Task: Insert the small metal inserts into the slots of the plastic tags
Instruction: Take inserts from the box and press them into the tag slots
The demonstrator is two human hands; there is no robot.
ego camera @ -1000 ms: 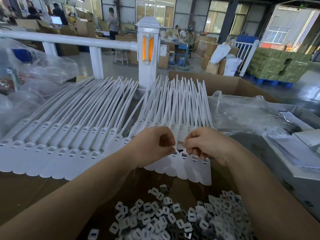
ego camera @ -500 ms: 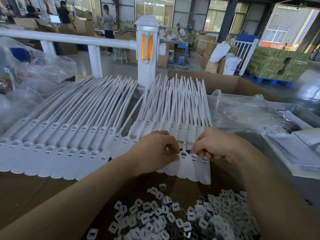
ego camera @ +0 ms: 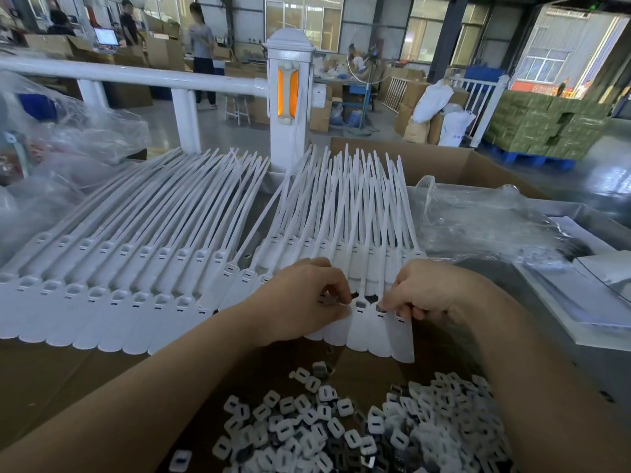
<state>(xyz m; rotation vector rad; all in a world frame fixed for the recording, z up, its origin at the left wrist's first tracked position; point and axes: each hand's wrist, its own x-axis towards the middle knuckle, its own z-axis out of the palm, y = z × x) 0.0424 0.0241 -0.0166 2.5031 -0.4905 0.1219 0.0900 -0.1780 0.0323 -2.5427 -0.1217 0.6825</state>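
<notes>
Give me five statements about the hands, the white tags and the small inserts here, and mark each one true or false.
1. Both hands work at the heads of the right bunch of tags. True.
2. The pile of inserts lies nearer the person than the tags. True.
3. The left hand is reaching into the pile of inserts. False: it is up at the tags, fingers curled at a tag head.
4. The tags' thin tails point toward the person. False: the tails point away, toward the white railing post.
5. The right hand has its fingertips on a tag head. True.
</notes>
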